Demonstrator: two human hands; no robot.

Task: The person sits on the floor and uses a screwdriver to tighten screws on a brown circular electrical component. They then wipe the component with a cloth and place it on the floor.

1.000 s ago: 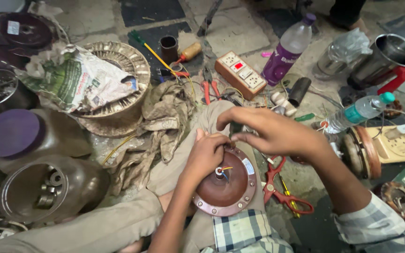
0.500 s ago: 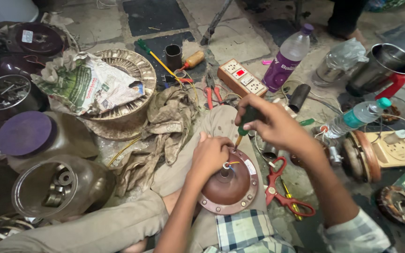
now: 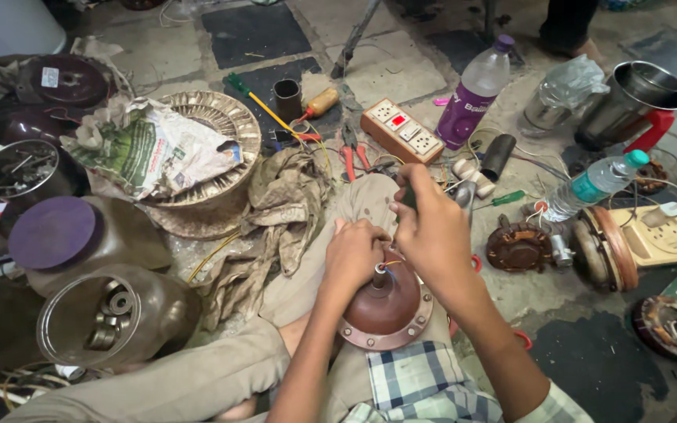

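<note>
Two hands meet over the brown motor housing resting on the lap, the left hand curled around its upright central shaft, the right hand just right, fisted on a dark-handled tool angled toward the shaft, with the extension board farther off.

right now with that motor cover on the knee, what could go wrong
The brown motor cover only rests on the knee, steadied by the left hand, so it may tip or slide off. The right hand grips a green-handled tool right beside the left fingers; a slip could jab them. Thin wires at the shaft could get nicked.
</note>
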